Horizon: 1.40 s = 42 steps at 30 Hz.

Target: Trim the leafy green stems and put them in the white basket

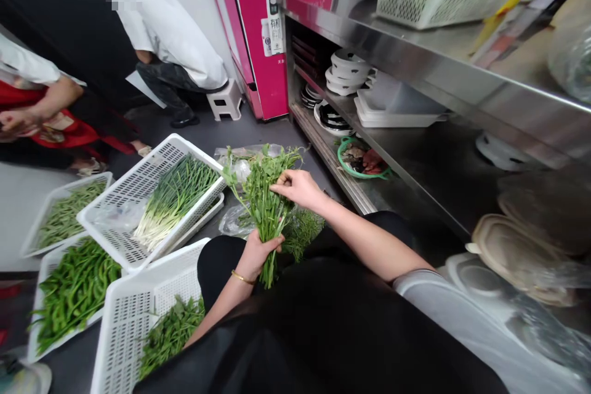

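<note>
My left hand [257,252] is wrapped round the stems of a bunch of leafy green herbs [264,194], held upright above my lap. My right hand [299,186] pinches a sprig near the top of the same bunch. A gold bangle sits on my left wrist. Below my left arm a white perforated basket [133,314] holds more of the same leafy greens. More loose greens [302,231] lie on a plastic bag just behind the bunch.
White baskets on the floor hold green onions [173,197], green chillies [74,292] and long beans [64,212]. Two other people crouch at the upper left near a small stool [225,100]. A steel shelf unit [415,61] with dishes stands on the right, beside a pink cabinet [272,24].
</note>
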{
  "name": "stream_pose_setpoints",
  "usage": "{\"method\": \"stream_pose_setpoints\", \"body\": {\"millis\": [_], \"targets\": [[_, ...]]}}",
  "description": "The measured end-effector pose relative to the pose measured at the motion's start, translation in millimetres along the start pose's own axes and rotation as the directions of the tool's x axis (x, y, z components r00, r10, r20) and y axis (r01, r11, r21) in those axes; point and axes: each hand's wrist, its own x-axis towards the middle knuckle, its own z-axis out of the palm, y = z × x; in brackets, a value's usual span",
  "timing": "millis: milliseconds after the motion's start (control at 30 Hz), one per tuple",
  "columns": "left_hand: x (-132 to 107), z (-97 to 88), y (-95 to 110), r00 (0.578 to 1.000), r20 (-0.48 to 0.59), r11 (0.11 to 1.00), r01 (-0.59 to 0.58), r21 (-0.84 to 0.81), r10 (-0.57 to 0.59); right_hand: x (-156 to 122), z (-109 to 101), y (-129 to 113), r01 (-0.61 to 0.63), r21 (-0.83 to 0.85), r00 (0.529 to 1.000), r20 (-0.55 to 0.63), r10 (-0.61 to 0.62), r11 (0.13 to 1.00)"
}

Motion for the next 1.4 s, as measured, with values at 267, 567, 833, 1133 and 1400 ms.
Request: {"method": "stream_pose_setpoints", "body": {"millis": [267, 567, 833, 1133, 1400], "targets": [[-4, -6.1, 1, 0.997, -0.019, 0.991, -0.07, 0.117, 0.073, -4, 10, 10, -0.029, 0.252, 0.999, 0.047, 0.017, 0.967], [-8, -7.2, 0, 0.986, 0.159, 0.954, 0.095, -0.284, -0.051, -19, 14, 24, -0.176, 0.45, 0.981, 0.157, 0.117, 0.875], [-10, -2.4, 9, 0.982, 0.188, 0.916, 0.105, -0.388, -0.033, -28, -2, 23, -0.313, 0.607, 0.942, 0.299, 0.154, 0.73], [-11, 1.8, 10, 0.993, 0.115, 0.981, 0.021, -0.192, 0.001, -21, -14, 19, 0.029, -0.074, 0.999, 0.045, -0.025, 0.997], [-10, -0.4, 14, 0.99, 0.136, 0.926, 0.087, -0.367, -0.04, -24, 5, 21, 0.128, -0.291, 0.991, 0.011, -0.13, 0.948]]}}
